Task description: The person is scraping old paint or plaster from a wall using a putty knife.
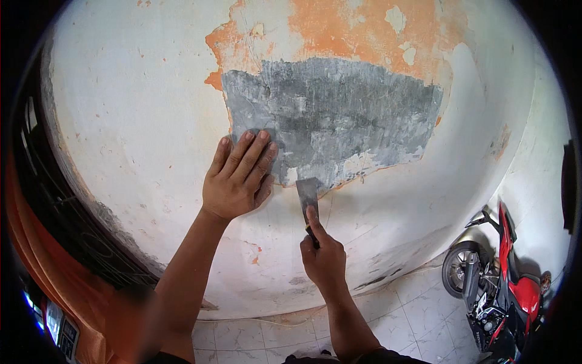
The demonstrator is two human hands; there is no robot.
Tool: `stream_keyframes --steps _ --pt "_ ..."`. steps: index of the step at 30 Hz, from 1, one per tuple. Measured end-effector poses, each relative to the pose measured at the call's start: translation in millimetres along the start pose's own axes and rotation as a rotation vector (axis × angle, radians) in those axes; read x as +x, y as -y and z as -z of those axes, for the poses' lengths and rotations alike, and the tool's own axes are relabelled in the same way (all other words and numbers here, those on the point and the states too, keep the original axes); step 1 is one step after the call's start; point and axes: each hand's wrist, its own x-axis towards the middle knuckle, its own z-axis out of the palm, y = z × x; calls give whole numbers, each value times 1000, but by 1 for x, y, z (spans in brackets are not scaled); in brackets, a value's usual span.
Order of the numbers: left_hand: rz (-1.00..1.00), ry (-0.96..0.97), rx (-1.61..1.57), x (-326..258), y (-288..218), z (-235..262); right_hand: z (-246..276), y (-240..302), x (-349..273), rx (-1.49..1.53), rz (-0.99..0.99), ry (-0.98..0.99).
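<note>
My left hand (237,177) lies flat against the wall, fingers stretched upward over the lower left edge of a bare grey patch (345,112). In my right hand (323,255) is a putty knife (308,193), gripped by its dark handle with the thumb laid along the blade. Its broad metal edge points up at the patch's lower border, where ragged white paint (357,162) meets the grey. Whether the edge touches the wall, I cannot tell. Orange paint (345,30) with pale flecks shows above the grey area.
A red and black motorcycle (509,285) stands on the white tiled floor (388,318) at the lower right. Dark metal grillwork (79,224) and an orange curtain (48,267) are at the left. A thin cable (267,320) runs along the wall's foot.
</note>
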Motion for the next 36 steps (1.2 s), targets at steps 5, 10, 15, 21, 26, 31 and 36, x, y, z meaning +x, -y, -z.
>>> stream_keyframes --steps 5,10,15,21,26,31,36 --pt "-10 1 11 -1 1 -2 8 20 24 -31 125 -57" --pt "20 -5 -10 1 -2 2 -9 0 -7 -71 74 -55" --pt "26 -12 -8 0 -2 3 1 16 6 1 100 -51" --pt "18 -28 -5 0 -3 0 -11 -1 -12 -33 50 -39" --pt "31 -19 -9 -1 -1 1 -7 9 -10 -78 16 19" --pt "24 -15 -19 1 -2 0 -13 0 -15 -7 49 -48" --pt "23 -17 -3 0 -1 3 -6 17 1 -7 105 -59"
